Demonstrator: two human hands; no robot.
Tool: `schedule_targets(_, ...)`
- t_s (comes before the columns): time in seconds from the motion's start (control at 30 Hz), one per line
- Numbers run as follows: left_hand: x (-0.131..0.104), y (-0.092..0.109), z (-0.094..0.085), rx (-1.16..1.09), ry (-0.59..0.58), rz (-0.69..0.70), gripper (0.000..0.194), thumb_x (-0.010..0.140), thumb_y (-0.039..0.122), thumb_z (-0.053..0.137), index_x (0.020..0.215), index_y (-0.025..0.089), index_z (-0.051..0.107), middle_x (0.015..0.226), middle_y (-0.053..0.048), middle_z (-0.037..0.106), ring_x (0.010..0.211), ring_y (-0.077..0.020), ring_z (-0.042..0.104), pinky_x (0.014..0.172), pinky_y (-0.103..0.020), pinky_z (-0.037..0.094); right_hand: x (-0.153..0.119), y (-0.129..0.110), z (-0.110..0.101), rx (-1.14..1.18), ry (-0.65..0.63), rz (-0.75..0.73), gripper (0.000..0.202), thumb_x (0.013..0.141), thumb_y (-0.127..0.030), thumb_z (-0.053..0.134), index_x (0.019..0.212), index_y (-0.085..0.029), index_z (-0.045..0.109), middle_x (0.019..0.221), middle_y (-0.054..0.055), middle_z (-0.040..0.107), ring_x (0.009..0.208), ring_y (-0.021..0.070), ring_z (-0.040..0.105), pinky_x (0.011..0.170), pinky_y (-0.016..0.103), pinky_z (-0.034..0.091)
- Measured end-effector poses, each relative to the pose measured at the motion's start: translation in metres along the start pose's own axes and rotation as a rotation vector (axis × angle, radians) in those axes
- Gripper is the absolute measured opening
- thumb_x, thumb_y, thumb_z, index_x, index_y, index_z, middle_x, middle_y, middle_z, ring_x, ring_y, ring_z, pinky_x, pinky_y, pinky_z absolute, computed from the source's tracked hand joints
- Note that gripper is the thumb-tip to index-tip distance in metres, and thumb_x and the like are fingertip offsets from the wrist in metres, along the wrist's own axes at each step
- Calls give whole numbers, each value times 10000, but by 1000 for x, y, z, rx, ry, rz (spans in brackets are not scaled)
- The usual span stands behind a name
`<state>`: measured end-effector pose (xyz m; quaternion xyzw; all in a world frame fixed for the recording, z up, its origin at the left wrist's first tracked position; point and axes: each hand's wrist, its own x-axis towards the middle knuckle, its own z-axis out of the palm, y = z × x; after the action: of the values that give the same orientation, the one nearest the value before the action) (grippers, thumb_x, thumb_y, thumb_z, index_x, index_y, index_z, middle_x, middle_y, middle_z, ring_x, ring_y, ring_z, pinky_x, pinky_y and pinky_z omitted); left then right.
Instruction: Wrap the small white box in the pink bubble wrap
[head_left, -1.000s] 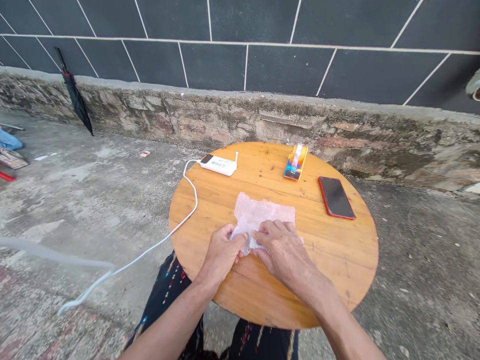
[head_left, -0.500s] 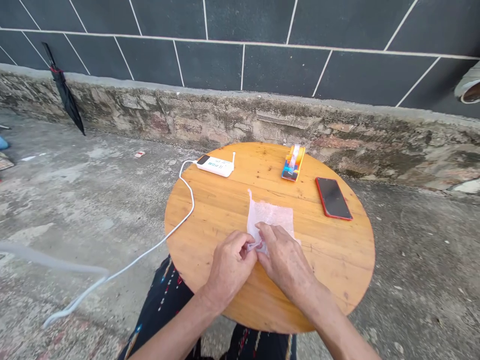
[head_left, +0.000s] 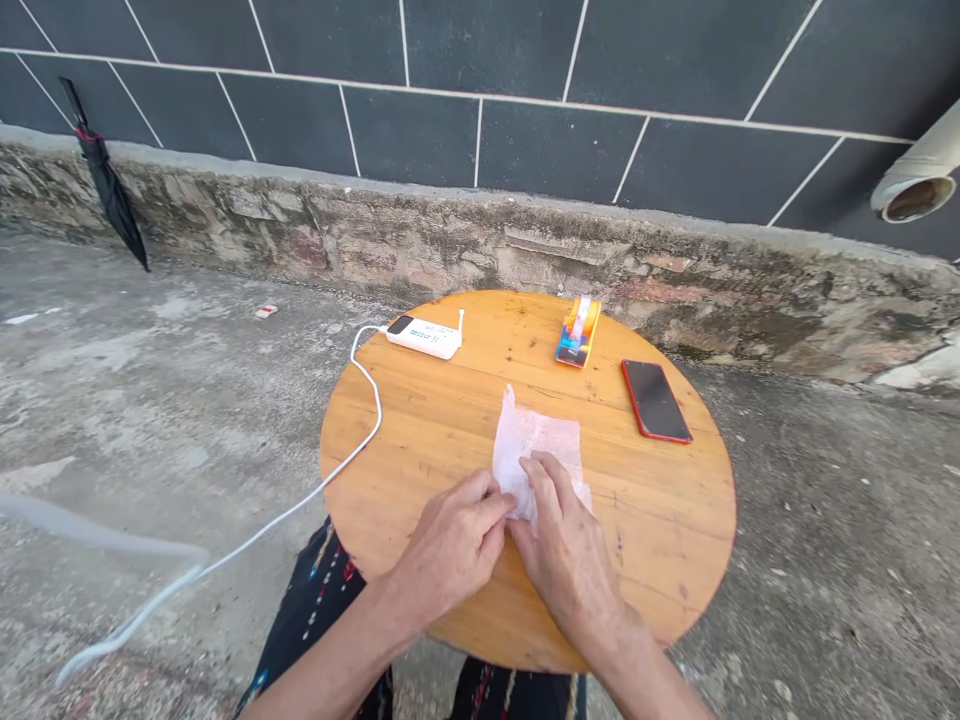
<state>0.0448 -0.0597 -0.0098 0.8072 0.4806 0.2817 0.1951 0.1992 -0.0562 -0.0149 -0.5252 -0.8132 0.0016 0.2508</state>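
Note:
A thin, pinkish-white, wrinkled sheet lies on the round wooden table, one corner sticking up at its far left. At its near left corner, my left hand is closed, with thumb and forefinger pinching the edge. My right hand is bent over the near part of the sheet, its fingertips pressing on it and its thumb close to the left hand's fingers. What lies beneath the right fingers is hidden.
Toward the back stand an orange tape dispenser and a white device with a white cable running off the left side. A red-edged phone lies at right. Beyond are a stone-based wall, a black umbrella and a pipe.
My left forefinger now reaches further over the sheet's near edge, and my right fingers have shifted on the sheet. The whole view has moved slightly to the right.

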Motion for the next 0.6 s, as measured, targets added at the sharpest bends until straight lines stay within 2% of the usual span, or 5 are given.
schedule_targets(0.2,0,0,-3,129,18,176,336,795,40,447,1051,169,623,1163,-86,565,1051,-244,508,914,-411,456,2,1,-3,-34,-26,-10,544,783,-44,449,1304,-163,349,1342,192,479,1113,310,598,826,443,573)
schedule_targets(0.37,1,0,-1,102,3,273,402,763,-1,424,1108,115,596,1167,-104,602,1177,-234,470,1052,-398,402,6,-2,-3,-55,-70,-14,556,761,-23,445,1296,-157,372,1340,196,480,1092,304,611,822,432,572)
schedule_targets(0.5,3,0,0,128,-15,269,360,771,22,437,1071,122,608,1124,-109,624,1142,-246,500,1026,-420,435,6,-1,-17,52,-144,-27,562,780,-41,451,1317,-190,375,1381,163,443,1124,280,590,844,419,561)
schedule_targets(0.6,4,-1,-2,106,-5,273,284,787,33,442,983,138,619,1102,-96,627,1102,-238,518,984,-402,465,-3,16,-36,215,-134,-27,524,812,-116,488,1315,-220,382,1417,136,406,1276,265,457,981,432,474)
